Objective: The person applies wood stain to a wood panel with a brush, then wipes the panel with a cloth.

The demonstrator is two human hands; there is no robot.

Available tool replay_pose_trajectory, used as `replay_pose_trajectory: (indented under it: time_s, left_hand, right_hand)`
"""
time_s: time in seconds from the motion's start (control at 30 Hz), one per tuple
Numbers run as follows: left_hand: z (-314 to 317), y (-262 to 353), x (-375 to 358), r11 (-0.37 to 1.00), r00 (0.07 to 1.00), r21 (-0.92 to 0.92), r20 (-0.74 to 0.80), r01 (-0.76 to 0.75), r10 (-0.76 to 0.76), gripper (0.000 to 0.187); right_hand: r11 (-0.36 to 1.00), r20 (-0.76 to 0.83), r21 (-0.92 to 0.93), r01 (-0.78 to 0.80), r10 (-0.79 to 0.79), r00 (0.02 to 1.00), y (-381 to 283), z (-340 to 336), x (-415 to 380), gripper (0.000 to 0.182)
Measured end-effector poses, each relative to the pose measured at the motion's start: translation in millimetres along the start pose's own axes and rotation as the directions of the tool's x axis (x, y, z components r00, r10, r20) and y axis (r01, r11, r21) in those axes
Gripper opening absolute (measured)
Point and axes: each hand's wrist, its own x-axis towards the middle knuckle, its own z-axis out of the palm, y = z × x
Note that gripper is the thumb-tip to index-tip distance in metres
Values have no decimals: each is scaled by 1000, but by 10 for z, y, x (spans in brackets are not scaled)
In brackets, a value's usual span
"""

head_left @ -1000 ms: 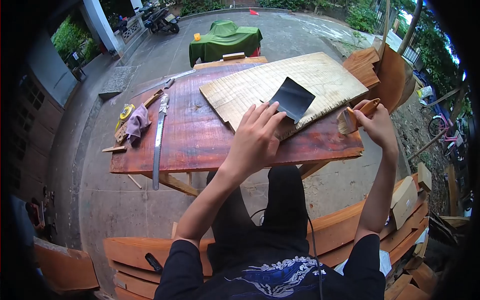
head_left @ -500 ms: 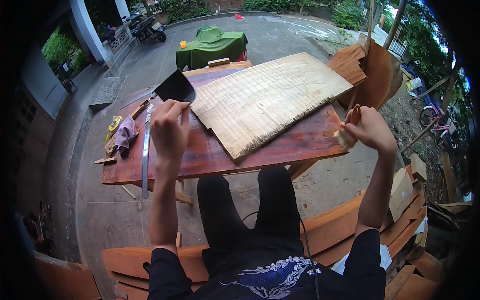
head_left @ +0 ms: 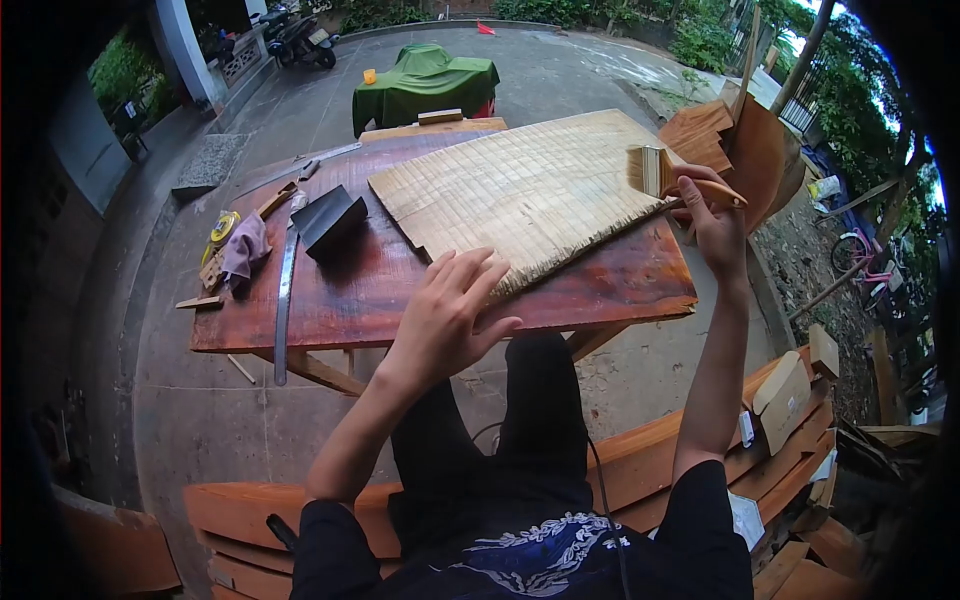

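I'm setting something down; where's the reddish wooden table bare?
On the reddish wooden table, the right front corner beside the pale wooden board is bare, as is the front patch between the long silver blade and the left hand. Crowded: the left edge, with a crumpled purple cloth and yellow tape measure.

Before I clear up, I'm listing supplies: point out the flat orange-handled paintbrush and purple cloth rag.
Flat orange-handled paintbrush (head_left: 653, 172): head view, metal band.
Purple cloth rag (head_left: 244, 250): head view, its middle.
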Motion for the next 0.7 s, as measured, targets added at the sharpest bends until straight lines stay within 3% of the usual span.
replay_pose_trajectory:
  time_s: [0.1, 0.23, 0.37, 0.6, 0.7]
  left_hand:
    - [109, 37, -73, 999, 1000, 39, 3, 14, -14, 51]
    - [103, -5, -106, 999, 999, 38, -49, -3, 5, 39]
    - [65, 18, -150, 998, 999, 66, -40, 16, -13, 39]
    - [-149, 75, -271, 994, 998, 84, -17, 68, -66, 43]
    - [-244, 52, -334, 993, 996, 85, -26, 87, -85, 42]
  right_hand:
    - [993, -75, 2, 119, -118, 990, 309, 222, -12, 19]
    - [988, -51, -55, 141, -144, 988, 412, 527, -152, 18]
    - [917, -32, -282, 281, -301, 953, 305, 815, -406, 18]
    - [891, 186, -305, 336, -290, 939, 169, 964, -713, 21]
    - [906, 166, -295, 304, -265, 950, 175, 960, -698, 23]
